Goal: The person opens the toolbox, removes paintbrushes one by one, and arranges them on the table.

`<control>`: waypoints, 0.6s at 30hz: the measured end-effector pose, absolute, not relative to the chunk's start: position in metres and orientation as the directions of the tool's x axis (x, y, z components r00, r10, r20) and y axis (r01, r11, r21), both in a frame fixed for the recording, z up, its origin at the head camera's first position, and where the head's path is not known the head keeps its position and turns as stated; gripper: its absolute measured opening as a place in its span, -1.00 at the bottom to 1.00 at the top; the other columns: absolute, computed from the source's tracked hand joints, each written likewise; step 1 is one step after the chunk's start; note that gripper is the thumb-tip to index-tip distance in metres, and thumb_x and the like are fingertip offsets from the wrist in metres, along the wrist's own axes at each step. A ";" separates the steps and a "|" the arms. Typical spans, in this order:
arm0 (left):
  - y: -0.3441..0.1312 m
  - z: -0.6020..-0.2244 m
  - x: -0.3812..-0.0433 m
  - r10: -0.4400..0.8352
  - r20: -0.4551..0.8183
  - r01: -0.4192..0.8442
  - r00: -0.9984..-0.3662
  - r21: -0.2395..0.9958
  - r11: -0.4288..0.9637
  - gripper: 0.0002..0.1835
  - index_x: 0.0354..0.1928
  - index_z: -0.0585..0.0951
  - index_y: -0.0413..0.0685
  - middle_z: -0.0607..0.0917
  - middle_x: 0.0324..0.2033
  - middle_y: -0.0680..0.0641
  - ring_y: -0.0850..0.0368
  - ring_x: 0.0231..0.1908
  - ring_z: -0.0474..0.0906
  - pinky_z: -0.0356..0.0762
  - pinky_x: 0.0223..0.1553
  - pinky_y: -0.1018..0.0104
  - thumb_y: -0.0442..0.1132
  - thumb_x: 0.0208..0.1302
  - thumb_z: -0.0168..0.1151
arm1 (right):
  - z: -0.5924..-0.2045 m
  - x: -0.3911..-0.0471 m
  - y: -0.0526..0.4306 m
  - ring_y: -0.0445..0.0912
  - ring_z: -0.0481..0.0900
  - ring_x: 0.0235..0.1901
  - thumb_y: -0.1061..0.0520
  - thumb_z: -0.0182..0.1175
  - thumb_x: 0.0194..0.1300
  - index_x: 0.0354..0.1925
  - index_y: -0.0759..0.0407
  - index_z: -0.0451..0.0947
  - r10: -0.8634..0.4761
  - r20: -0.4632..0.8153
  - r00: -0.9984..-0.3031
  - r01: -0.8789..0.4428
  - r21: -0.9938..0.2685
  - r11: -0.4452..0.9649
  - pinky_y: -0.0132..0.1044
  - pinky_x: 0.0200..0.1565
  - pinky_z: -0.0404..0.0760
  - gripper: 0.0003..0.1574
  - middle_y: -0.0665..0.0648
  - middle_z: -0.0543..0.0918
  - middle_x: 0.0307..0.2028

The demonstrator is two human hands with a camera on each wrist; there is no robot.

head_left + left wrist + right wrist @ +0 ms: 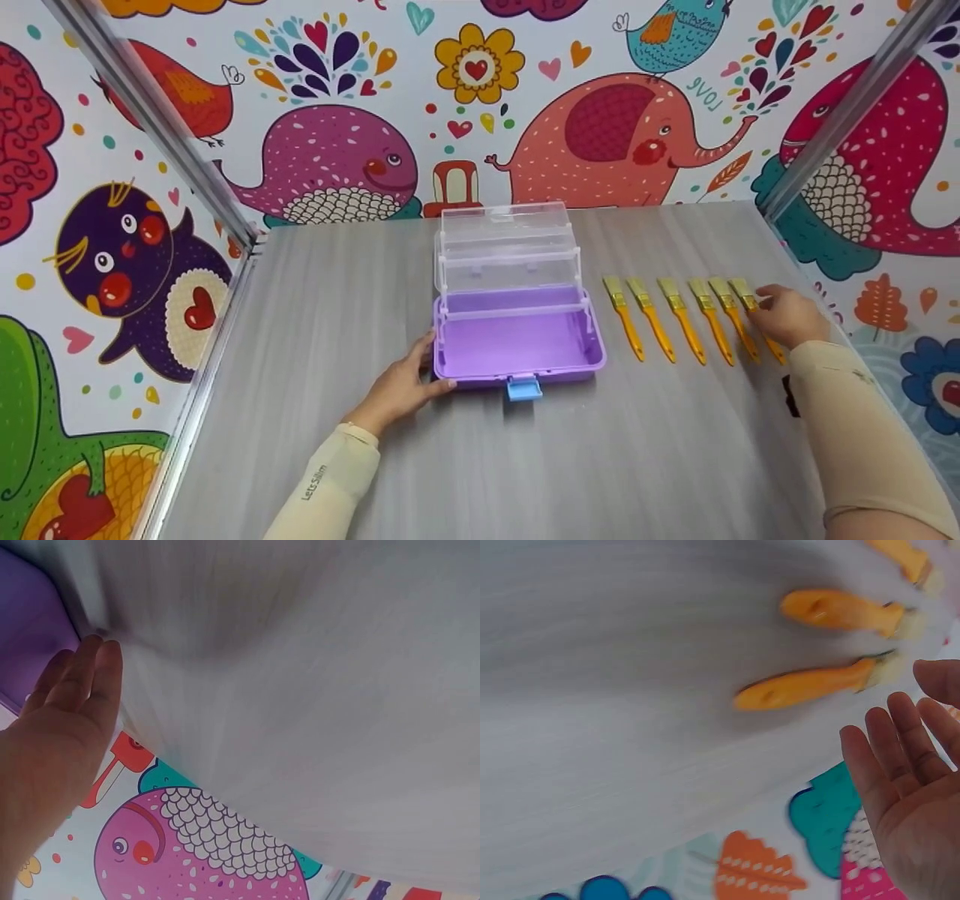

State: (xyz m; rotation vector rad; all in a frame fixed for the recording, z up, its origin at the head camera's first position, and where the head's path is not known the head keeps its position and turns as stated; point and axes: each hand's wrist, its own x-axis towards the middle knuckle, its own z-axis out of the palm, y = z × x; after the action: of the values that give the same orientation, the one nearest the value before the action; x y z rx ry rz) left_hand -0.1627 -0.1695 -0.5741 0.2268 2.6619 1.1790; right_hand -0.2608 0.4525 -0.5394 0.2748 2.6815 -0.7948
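A purple plastic storage box [517,373] stands on the table with its clear lid [502,214] and clear tiered trays [510,259] raised; a light-blue latch [524,388] hangs at its front. My left hand [401,388] rests against the box's left front corner, fingers along the side and thumb at the front. To the right, several paintbrushes [682,319] with orange handles and pale bristles lie in a row. Beside the rightmost paintbrush [741,289] is my right hand [795,315]; in the right wrist view its fingers [889,742] are extended, apart from the brush handle [802,688].
The grey wood-grain table [315,315] is bounded by printed cartoon panels [465,112] at the back and sides. Metal frame posts [165,127] stand at the corners. A small black object [791,397] lies partly behind the right forearm.
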 end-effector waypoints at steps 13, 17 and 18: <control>-0.169 -0.576 -0.165 0.228 -0.147 0.060 -0.962 0.703 0.709 0.06 0.59 0.01 0.00 0.50 0.29 -0.26 -0.30 0.24 0.43 0.33 0.23 -0.20 0.12 0.22 0.39 | -0.519 -0.281 0.364 0.30 0.44 0.14 0.06 0.14 0.44 0.36 0.21 0.35 -0.154 -0.187 -0.970 -0.043 -0.492 0.869 0.34 0.19 0.34 -0.40 0.39 0.51 0.21; -0.169 -0.578 -0.166 0.229 -0.153 0.056 -0.961 0.706 0.706 0.13 0.60 -0.08 -0.03 0.45 0.33 -0.25 -0.26 0.28 0.40 0.30 0.27 -0.18 0.17 0.20 0.39 | -0.516 -0.278 0.344 0.27 0.44 0.18 0.07 0.19 0.42 0.35 0.19 0.38 -0.218 -0.167 -0.962 -0.114 -0.479 0.870 0.32 0.21 0.33 -0.40 0.34 0.52 0.22; -0.170 -0.578 -0.166 0.224 -0.161 0.047 -0.961 0.705 0.707 0.16 0.60 -0.10 -0.01 0.44 0.34 -0.24 -0.24 0.29 0.38 0.28 0.28 -0.18 0.20 0.18 0.39 | -0.515 -0.278 0.341 0.27 0.44 0.19 0.08 0.19 0.42 0.35 0.19 0.39 -0.234 -0.163 -0.958 -0.131 -0.477 0.869 0.32 0.22 0.33 -0.41 0.33 0.52 0.22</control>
State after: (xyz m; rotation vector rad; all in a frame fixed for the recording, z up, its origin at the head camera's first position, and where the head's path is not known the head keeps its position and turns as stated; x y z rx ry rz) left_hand -0.1656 -0.1696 -0.5775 0.2164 2.6807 1.0977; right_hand -0.2775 0.3406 -0.5151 -0.2801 2.8256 -0.6987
